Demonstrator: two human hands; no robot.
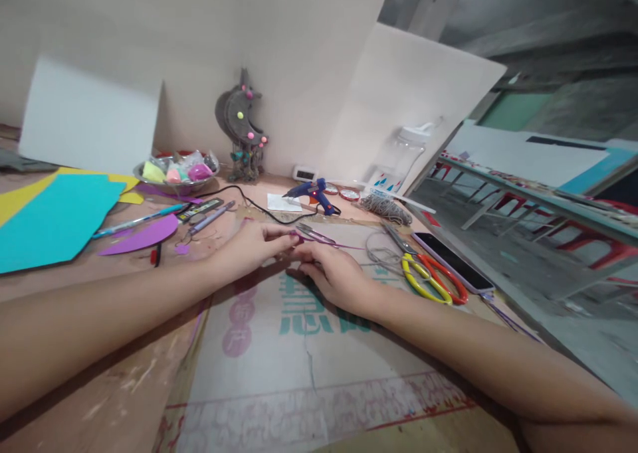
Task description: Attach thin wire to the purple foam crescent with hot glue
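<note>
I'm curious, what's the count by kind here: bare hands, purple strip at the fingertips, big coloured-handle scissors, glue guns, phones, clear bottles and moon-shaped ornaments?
Hands (left hand, right hand): 2
Purple strip: 1
Scissors: 1
Glue gun: 1
Phone: 1
Clear bottle: 1
Moon-shaped ornament: 1
Total: 8

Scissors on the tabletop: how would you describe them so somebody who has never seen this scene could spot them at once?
On the table, find the printed sheet, then the person's right hand over it. To the right of that hand, beside a dark-screened phone, lie the scissors. One yellow and one orange-red handle set them apart from their neighbours.
</note>
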